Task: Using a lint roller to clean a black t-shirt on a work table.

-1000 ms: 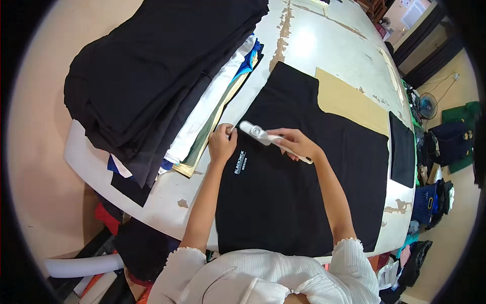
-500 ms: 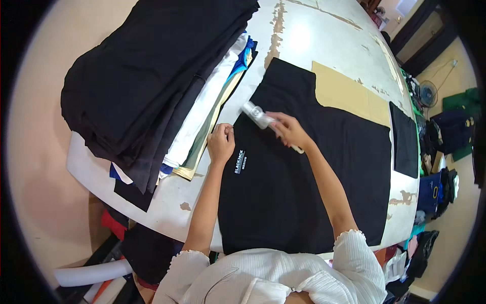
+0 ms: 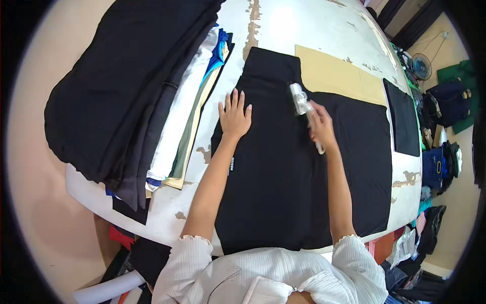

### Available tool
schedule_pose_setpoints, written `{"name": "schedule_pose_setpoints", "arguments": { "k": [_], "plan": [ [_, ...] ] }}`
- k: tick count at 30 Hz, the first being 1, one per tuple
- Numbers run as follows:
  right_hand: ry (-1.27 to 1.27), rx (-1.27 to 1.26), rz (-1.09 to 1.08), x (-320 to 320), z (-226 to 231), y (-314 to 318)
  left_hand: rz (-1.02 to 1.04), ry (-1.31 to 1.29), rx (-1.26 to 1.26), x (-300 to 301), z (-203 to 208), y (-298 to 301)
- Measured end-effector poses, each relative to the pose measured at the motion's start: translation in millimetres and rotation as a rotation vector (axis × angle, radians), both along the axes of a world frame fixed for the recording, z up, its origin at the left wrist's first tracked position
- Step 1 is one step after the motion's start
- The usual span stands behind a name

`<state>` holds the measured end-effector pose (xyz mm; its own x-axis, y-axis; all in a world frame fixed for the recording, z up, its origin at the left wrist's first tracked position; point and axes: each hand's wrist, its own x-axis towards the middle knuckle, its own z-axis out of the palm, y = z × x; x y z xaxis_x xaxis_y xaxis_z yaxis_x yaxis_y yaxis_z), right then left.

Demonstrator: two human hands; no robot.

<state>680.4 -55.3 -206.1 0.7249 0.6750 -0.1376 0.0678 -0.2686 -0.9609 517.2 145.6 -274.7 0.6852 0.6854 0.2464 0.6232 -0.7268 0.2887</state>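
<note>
Left hand (image 3: 235,120): now flattened, fingers slightly spread, on the black garment (image 3: 273,177) at 10 o'clock; formerly curled. This likely steadies the cloth. Right hand (image 3: 322,126): closed around the handle of the white tool (image 3: 298,100), whose head has shifted from the left edge to 12 o'clock. Beyond: tan panel (image 3: 344,76), 1 o'clock; garment pile (image 3: 126,91), 10 o'clock.

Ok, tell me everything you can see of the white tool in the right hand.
The white tool has a broad head and a slimmer handle, all looking like smooth plastic. The right hand grips the handle, whose end sticks out below it. It slants over the black cloth, head pointing forward and slightly left. Blur hides finer detail, and whether the head touches the cloth cannot be told.
</note>
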Motion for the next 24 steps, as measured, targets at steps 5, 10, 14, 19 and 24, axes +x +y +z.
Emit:
{"name": "schedule_pose_setpoints", "arguments": {
  "k": [5, 10, 14, 19, 24],
  "plan": [
    [-0.082, 0.075, -0.332, 8, -2, -5, 0.016, 0.02, 0.036, 5, -1, -3],
    [0.183, -0.155, 0.364, -30, 26, -6, 0.035, 0.039, 0.043, -3, -6, 3],
    [-0.063, 0.03, -0.192, 46, -4, -47, 0.032, 0.052, 0.015, 5, -1, -3],
    [-0.077, 0.099, -0.547, 51, -7, -48, 0.04, 0.088, 0.031, 7, -3, -2],
    [0.239, -0.126, 0.454, -29, 35, -46, 0.048, 0.107, -0.006, -1, -2, 4]
  ]
}}
